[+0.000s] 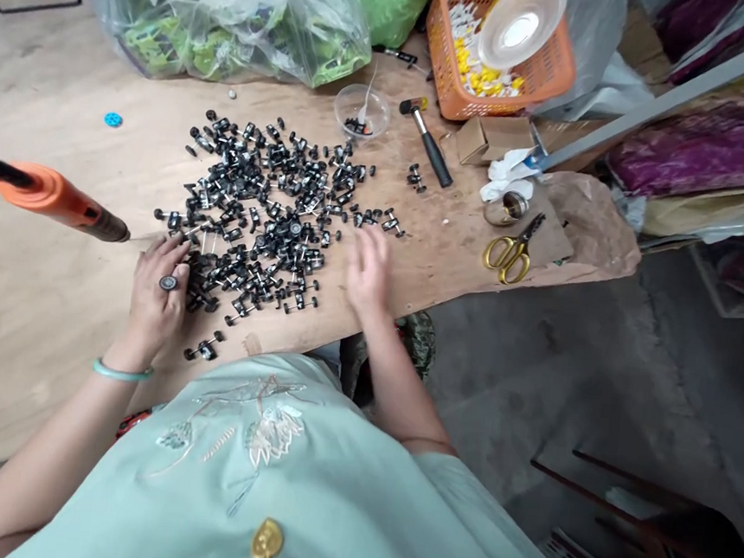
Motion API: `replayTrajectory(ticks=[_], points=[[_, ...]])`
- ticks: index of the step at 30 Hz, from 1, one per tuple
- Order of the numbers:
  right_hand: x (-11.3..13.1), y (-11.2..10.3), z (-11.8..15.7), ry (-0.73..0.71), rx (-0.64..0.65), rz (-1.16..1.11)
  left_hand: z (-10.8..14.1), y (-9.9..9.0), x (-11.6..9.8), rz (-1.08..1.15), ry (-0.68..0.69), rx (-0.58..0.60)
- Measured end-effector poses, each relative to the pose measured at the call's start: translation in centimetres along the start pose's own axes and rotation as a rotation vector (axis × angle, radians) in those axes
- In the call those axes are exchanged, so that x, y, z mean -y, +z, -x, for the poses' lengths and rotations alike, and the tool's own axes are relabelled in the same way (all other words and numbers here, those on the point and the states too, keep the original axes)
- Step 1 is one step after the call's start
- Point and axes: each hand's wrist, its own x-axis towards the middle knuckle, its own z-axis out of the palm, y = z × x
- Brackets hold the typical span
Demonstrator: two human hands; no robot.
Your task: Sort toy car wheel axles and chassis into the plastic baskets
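A small, round, black spoked wheel point(168, 282) is held in the narrow grip of the left hand point(154, 295), beside a heap of black plastic wheel-and-axle parts point(288, 235) spread across the pale wooden bench point(50, 303). The right hand point(367, 280) is blurred near the heap's right edge; its grip cannot be told. Near the left hand, an orange-and-black power tool point(59, 200) is seen.

The bare left hand point(152, 293) is palm-down with loosely bent fingers; the bare right hand point(369, 276), blurred, points its fingers forward
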Motion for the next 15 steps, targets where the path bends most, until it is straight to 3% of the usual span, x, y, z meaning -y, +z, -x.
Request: replayTrajectory(ticks=[2, 4, 7, 10, 15], points=[[-3.7, -2.4, -0.9, 0.069, -0.031, 0.092, 3.1, -1.0, -0.6, -0.032, 0.029, 0.042], [-6.8, -3.6, -1.9, 0.093, 0.042, 0.147, 6.4, -1.3, -1.2, -0.078, 0.035, 0.154], [-8.6, -3.0, -2.7, 0.067, 0.204, 0.138, 9.6, -0.8, -1.5, -0.116, 0.013, 0.335], [-6.7, -0.8, -2.5, 0.004, 0.285, 0.094, 8.5, 0.2, -0.9, -0.125, -0.043, 0.325], [-0.6, 1.3, -0.7, -0.087, 0.264, 0.036, 2.3, 0.2, 1.1, -0.099, -0.172, 0.064]])
